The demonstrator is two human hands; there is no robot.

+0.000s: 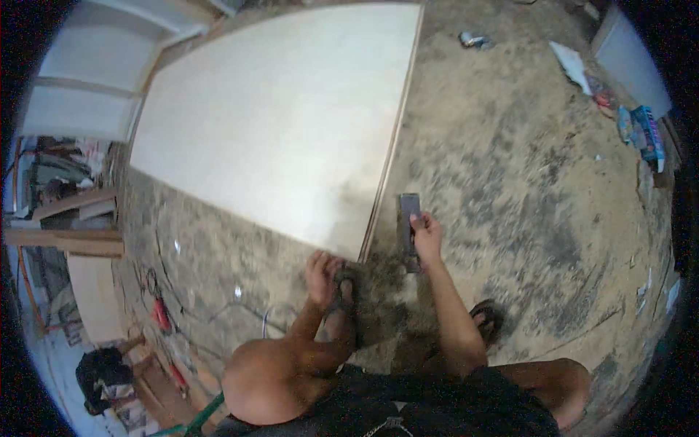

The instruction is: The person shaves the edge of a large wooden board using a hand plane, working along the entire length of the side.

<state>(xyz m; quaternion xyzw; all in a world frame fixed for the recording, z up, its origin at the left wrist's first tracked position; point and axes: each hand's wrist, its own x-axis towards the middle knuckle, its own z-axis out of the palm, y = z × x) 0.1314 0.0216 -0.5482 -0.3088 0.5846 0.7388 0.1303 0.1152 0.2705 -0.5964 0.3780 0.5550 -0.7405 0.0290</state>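
Note:
A large white panel (277,124) with a thin brown edge lies low over the floor, its near corner pointing toward me. My left hand (320,277) is at the panel's near edge, just left of that corner, fingers curled against it; the underside of the grip is hidden. To the right of the corner, my right hand (428,237) grips a long, flat, dark rectangular block (409,207) that resembles a sanding block. Thumb and fingers close on its right side, and it stays apart from the panel. My sandalled foot (346,291) is beside the left hand.
A red-handled tool (160,315) with a dark cable lies on the stained floor at left. Wooden boards (95,291) and a black item (102,375) are beyond it. White framed cabinetry (87,73) stands far left. Packaging scraps (644,138) and a small shiny object (473,40) lie right.

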